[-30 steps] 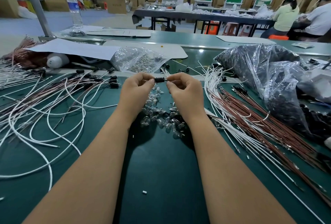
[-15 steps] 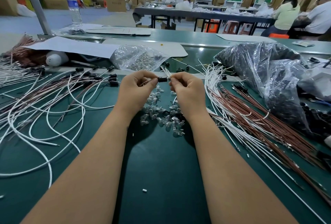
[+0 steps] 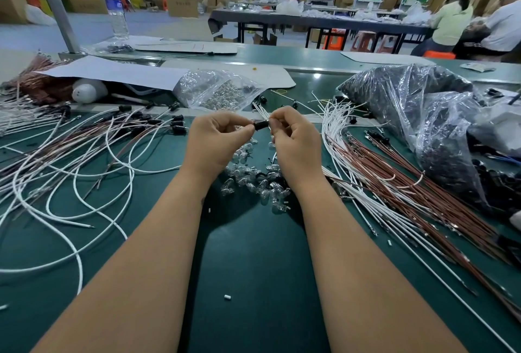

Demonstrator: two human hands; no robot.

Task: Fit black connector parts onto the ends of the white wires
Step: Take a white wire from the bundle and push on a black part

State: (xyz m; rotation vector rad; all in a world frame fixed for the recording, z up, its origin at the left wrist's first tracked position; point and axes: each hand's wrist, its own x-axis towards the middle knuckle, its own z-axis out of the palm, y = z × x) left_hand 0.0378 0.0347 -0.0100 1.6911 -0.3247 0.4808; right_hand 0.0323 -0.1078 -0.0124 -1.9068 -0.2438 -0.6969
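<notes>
A small black connector part [image 3: 260,125] is held between both hands above the green table [image 3: 253,254]. My left hand [image 3: 215,141] pinches its left end with thumb and forefinger. My right hand [image 3: 296,141] pinches its right end, where thin white wire ends [image 3: 260,110] stick up behind the fingers. How far the wire sits inside the connector is hidden. A pile of white wires with black connectors fitted [image 3: 93,141] lies at the left. Loose white wires [image 3: 335,130] fan out at the right.
Small clear bulbs [image 3: 253,180] lie heaped under my hands. A clear bag of bulbs [image 3: 217,90] sits behind them. Brown wires [image 3: 417,192] and a big plastic bag of black parts [image 3: 417,115] fill the right side. A water bottle [image 3: 115,11] stands far left. Two people sit at a far table.
Both hands stay together on the connector with only small finger shifts. The view has dipped slightly, and the connector shows a little more between the fingertips.
</notes>
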